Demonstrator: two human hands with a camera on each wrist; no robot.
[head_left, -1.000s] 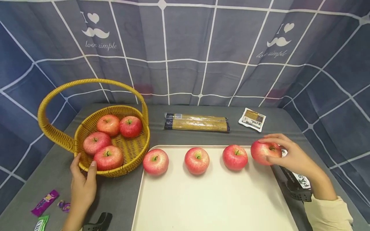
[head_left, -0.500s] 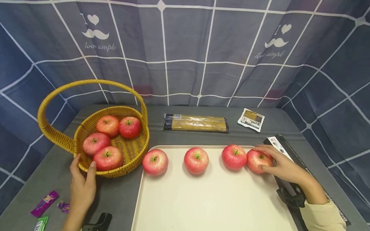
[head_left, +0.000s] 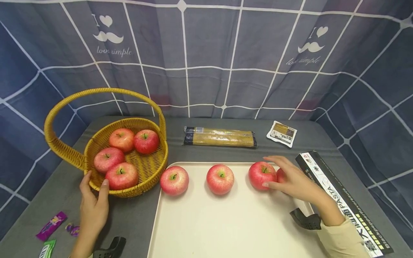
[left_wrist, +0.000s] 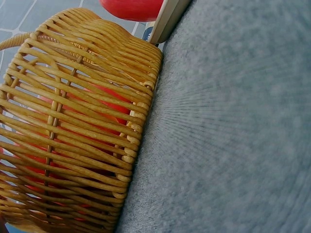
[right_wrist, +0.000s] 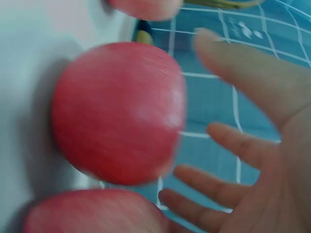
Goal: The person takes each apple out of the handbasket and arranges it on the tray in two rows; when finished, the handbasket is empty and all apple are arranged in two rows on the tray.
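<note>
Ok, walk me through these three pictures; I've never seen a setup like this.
A person works with bare hands and wears three cameras. The wide picture comes from the head camera, looking down at a grey table.

The left hand rests its fingers against the woven yellow basket, which holds four red apples. The left wrist camera shows that basket's wall close up.

The right hand, fingers spread, holds nothing; it hovers over the fourth red apple on the cream rectangular tray. The right wrist camera shows open fingers beside blurred apples.

Also on the table: a yellow spaghetti pack, a black pasta box and small sweet wrappers.
</note>
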